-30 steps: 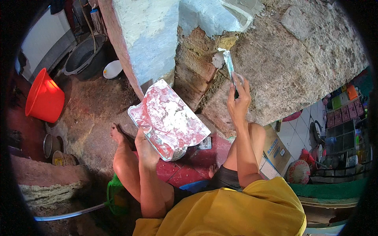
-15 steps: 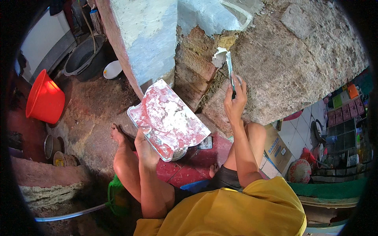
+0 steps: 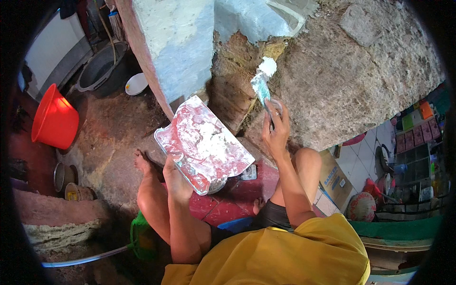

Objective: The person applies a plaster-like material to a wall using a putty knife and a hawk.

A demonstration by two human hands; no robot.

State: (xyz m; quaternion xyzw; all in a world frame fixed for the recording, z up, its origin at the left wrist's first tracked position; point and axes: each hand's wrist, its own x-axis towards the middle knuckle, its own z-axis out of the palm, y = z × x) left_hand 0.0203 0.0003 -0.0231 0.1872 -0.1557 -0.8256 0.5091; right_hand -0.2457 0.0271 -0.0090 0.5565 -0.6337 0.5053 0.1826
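The right hand is clamped on a flat, white-smeared teal putty knife, slanting forward-left; just beyond its blade lies a bright-white plaster patch, farther from the left hand, which grips a flat, white-smeared red board.

left grip clasped; right grip forward

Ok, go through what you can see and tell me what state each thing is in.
Left hand: closed on the board's edge
Board: smeared with white paste, thickest near the middle
Right hand: closed around the scraper
Scraper: blade smeared white
Red bucket: open-topped
Black tub: open-topped
White plate: yellow bit on it
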